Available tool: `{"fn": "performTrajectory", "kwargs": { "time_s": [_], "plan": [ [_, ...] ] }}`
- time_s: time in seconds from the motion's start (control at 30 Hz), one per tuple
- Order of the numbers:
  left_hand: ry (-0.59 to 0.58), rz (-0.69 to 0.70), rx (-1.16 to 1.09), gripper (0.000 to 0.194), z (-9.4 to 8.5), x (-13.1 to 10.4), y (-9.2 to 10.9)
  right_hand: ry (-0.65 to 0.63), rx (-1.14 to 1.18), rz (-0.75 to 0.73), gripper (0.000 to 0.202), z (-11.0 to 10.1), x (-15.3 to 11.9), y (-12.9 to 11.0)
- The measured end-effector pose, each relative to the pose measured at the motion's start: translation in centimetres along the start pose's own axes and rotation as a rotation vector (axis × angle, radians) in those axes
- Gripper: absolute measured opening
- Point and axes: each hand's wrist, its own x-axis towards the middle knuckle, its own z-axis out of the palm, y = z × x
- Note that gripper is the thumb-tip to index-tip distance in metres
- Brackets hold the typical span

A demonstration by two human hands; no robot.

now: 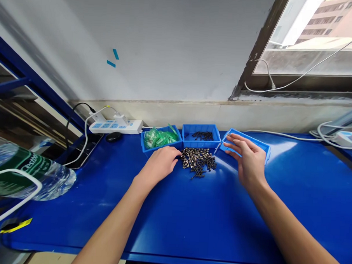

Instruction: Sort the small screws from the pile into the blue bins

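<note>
A loose pile of small dark and silvery screws (196, 159) lies on the blue table. My left hand (163, 162) is at the pile's left edge, fingers curled together; what they hold, if anything, is too small to make out. My right hand (247, 156) is over the front of the right blue bin (264, 146), its fingers apart and nothing visible between them. The middle blue bin (200, 143), behind the pile, has dark screws (203, 135) inside. Green plastic bags (161, 137) fill the left blue bin (154, 149).
A power strip (116, 126) with plugs and a black mouse-like object (114, 136) are at the back left of the table (183, 225). A large water bottle (31, 170) lies at the left. White cables (333, 135) are at the back right.
</note>
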Motion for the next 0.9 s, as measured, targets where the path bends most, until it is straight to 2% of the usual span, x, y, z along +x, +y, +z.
{"fn": "performTrajectory", "kwargs": {
  "time_s": [0.1,0.17,0.3,0.43,0.7,0.9],
  "plan": [
    [-0.026,-0.026,0.033,0.028,0.0,0.0,0.1,0.088,0.031,0.038,0.029,-0.1,0.2,-0.3],
    [-0.037,-0.038,0.047,0.026,-0.1,0.1,0.2,0.078,0.042,0.041,0.036,-0.1,0.2,-0.3],
    [-0.048,-0.046,0.072,0.019,-0.4,0.1,0.4,-0.034,-0.010,0.003,0.042,0.0,-0.2,0.2],
    [0.002,0.000,0.044,0.025,-0.2,0.0,0.4,-0.138,-0.095,-0.054,0.040,0.1,-0.7,0.7],
    [0.038,0.056,0.026,0.020,0.4,0.3,-0.1,-0.461,-0.191,0.043,0.029,0.6,-1.2,1.2],
    [0.044,0.063,0.014,0.015,0.2,0.2,0.1,-0.521,-0.198,0.039,0.029,0.6,-1.2,1.4]
  ]
}}
